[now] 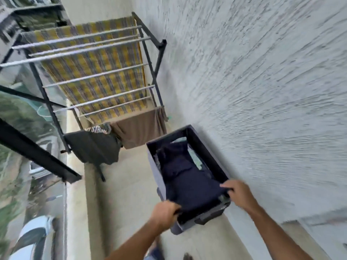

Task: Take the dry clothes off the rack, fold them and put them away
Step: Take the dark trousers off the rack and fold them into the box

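The wall (262, 91) runs just beside the box (155, 170). Beyond the box stands the drying rack (95, 75), hung with a yellow checked cloth (105, 59), a brown cloth (139, 128) and a dark garment (93, 147). Navy clothes (187, 177) lie inside the box. The left hand (165, 212) and right hand (239, 192) grip its near rim.
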Motion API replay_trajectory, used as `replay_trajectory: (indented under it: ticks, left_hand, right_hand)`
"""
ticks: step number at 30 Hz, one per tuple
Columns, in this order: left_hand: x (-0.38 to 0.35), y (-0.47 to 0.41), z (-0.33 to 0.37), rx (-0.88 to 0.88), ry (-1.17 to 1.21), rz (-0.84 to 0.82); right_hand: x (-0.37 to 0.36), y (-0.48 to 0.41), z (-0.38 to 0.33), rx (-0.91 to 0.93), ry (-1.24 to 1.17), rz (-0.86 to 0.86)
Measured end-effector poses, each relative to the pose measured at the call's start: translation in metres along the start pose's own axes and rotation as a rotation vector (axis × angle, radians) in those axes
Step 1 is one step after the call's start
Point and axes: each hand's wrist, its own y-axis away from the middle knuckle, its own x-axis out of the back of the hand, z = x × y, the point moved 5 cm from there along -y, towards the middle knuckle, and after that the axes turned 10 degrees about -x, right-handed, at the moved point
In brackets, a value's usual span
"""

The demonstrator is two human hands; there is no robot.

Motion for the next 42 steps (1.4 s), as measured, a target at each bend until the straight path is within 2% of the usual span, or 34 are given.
replay_trajectory:
  ticks: [3,6,10,12,14,17,19,21,23,25,27,29,31,35,37,40,42]
  left_hand:
    - [-0.046,-0.012,0.017,-0.063,0.017,-0.135]
    - [-0.057,-0.023,0.029,-0.073,0.050,-0.215]
    - [-0.044,-0.040,0.018,-0.001,0.328,-0.319]
    - [-0.035,-0.053,0.001,0.093,0.482,-0.279]
    - [-0.023,-0.070,-0.022,0.140,0.488,-0.204]
    - [-0.012,-0.100,-0.065,0.236,0.498,-0.115]
    - [-0.007,-0.123,-0.095,0.379,0.639,0.008]
    - [-0.004,-0.150,-0.125,0.573,0.863,0.175]
    - [-0.005,-0.171,-0.144,0.795,1.162,0.326]
    - [-0.016,-0.192,-0.164,1.022,1.379,0.388]
    - [-0.028,-0.211,-0.183,1.171,1.502,0.387]
    - [-0.044,-0.221,-0.207,1.268,1.513,0.353]
    - [-0.054,-0.227,-0.226,1.327,1.470,0.307]
    - [-0.031,-0.244,-0.239,1.328,1.539,0.370]
    - [-0.013,-0.255,-0.249,1.333,1.645,0.467]
    - [0.011,-0.270,-0.269,1.310,1.786,0.651]
    - [0.020,-0.270,-0.273,1.315,1.735,0.740]
  right_hand:
    - [-0.028,0.027,0.049,-0.062,0.053,0.026]
    - [-0.026,0.040,0.066,-0.168,0.160,0.017]
    - [-0.012,0.042,0.049,-0.412,0.404,-0.199]
    - [-0.009,0.030,0.037,-0.473,0.427,-0.199]
    - [-0.014,0.007,0.021,-0.466,0.290,-0.152]
    - [-0.045,-0.033,-0.018,-0.420,0.056,-0.279]
    - [-0.076,-0.064,-0.036,-0.435,-0.086,-0.360]
    - [-0.113,-0.096,-0.046,-0.572,-0.305,-0.418]
    - [-0.148,-0.115,-0.054,-0.831,-0.657,-0.460]
    - [-0.183,-0.135,-0.059,-1.041,-0.913,-0.406]
    - [-0.208,-0.154,-0.059,-1.180,-1.023,-0.265]
    - [-0.220,-0.170,-0.057,-1.281,-0.981,-0.110]
    - [-0.226,-0.184,-0.057,-1.353,-0.902,-0.049]
    - [-0.231,-0.205,-0.067,-1.331,-0.904,-0.097]
    - [-0.230,-0.223,-0.082,-1.280,-1.091,-0.142]
    - [-0.221,-0.258,-0.105,-1.050,-1.424,-0.240]
    - [-0.218,-0.272,-0.111,-0.942,-1.431,-0.314]
